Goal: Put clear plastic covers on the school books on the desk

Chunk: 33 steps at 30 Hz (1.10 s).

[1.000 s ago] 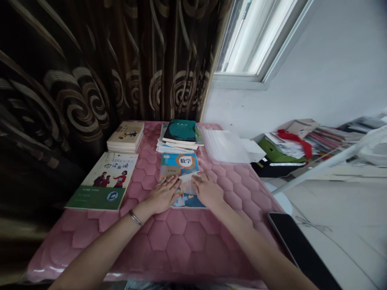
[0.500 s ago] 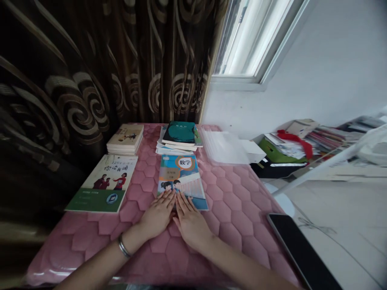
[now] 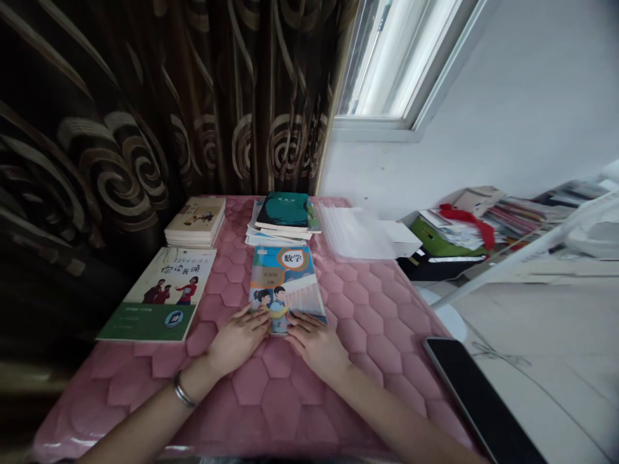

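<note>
A blue math textbook [image 3: 290,283] lies flat on the pink table cover [image 3: 285,393], its front cover up. My left hand [image 3: 239,338] rests on the book's lower left corner, fingers stretched out. On the lower right part lies my right hand [image 3: 316,345], also flat with its fingers extended. A small gap between the two hands shows the book's bottom edge. Left of my left hand is a larger white and green book [image 3: 164,293], lying flat and touched by neither hand.
Behind the textbook stands a pile topped by a dark teal book [image 3: 284,211]. A stack of tan books [image 3: 196,219] is at the back left. Clear plastic sleeves [image 3: 355,235] lie at the back right. A black phone or tablet [image 3: 476,393] sits along the right edge.
My hands have slid apart, left hand to the left and right hand to the right, uncovering more of the textbook's lower cover. The view has shifted slightly.
</note>
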Available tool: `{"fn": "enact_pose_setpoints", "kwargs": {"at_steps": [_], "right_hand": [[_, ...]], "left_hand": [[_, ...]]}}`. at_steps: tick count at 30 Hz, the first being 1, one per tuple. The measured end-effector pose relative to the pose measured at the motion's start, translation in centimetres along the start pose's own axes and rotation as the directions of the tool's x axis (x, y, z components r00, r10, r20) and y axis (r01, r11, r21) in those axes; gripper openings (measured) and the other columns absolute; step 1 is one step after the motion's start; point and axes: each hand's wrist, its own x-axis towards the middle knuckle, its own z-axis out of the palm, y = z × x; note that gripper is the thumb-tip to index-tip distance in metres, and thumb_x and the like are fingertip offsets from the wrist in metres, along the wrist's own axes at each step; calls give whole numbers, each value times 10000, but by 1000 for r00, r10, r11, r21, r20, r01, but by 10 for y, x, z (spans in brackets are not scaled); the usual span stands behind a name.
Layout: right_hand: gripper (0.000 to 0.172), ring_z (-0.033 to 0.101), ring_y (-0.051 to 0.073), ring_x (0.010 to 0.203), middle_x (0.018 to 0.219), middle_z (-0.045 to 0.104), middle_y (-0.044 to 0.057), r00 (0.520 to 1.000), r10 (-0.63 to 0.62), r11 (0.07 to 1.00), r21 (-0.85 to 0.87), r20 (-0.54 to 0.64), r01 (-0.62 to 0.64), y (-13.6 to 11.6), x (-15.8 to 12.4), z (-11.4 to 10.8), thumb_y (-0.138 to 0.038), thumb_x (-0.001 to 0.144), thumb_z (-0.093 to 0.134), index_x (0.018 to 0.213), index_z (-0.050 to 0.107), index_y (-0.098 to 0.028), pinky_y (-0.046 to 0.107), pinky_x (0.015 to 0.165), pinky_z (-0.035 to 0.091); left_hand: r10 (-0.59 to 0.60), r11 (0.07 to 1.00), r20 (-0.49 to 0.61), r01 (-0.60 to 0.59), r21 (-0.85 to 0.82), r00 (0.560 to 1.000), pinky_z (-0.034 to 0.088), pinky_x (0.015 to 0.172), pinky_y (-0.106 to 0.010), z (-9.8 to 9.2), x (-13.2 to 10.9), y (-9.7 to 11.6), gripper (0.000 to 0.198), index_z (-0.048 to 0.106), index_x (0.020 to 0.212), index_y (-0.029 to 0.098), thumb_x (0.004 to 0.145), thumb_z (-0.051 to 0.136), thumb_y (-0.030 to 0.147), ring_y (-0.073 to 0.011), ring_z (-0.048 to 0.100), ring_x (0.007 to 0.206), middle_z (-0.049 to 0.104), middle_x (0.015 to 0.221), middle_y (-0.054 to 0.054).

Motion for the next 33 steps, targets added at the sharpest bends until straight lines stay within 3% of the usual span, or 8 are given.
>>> {"fn": "enact_pose_setpoints", "kwargs": {"at_steps": [8, 20, 26, 33], "right_hand": [[146, 658, 203, 1078, 1104, 725, 35, 999, 42, 998, -45, -34, -43, 35, -32, -26, -215, 899, 595, 919, 740, -224, 412, 972, 528], [194, 638, 218, 1115, 1073, 735, 22, 996, 88, 995, -49, -35, -89, 48, -49, -32, -211, 921, 547, 940, 738, -237, 456, 936, 545], [225, 640, 226, 1112, 1042, 744, 28, 993, 100, 994, -34, -69, -102, 51, -53, -34, -179, 918, 522, 919, 741, -230, 444, 936, 553], [242, 601, 243, 1142, 1068, 725, 80, 992, 113, 993, -25, -54, -114, 34, -43, -41, -146, 885, 503, 923, 734, -206, 453, 942, 534]], "left_hand": [[-26, 994, 50, 31, -105, 998, 222, 1206, -405, -16, -19, -22, 247, 703, 1044, 283, 967, 470, 255, -147, 624, 1137, 679, 1222, 40], [-83, 971, 18, 85, -224, 996, 279, 1174, -421, -12, -24, -23, 235, 694, 1088, 247, 953, 502, 256, -140, 616, 1157, 693, 1200, -15], [-126, 951, -66, 101, -292, 990, 348, 1137, -439, -4, -27, -25, 185, 707, 1004, 223, 932, 541, 258, -157, 662, 1082, 725, 1128, -36], [-152, 953, -54, 132, -272, 987, 360, 1134, -428, -11, -21, -15, 184, 702, 987, 218, 886, 555, 173, -160, 664, 1070, 728, 1118, -35]]}}
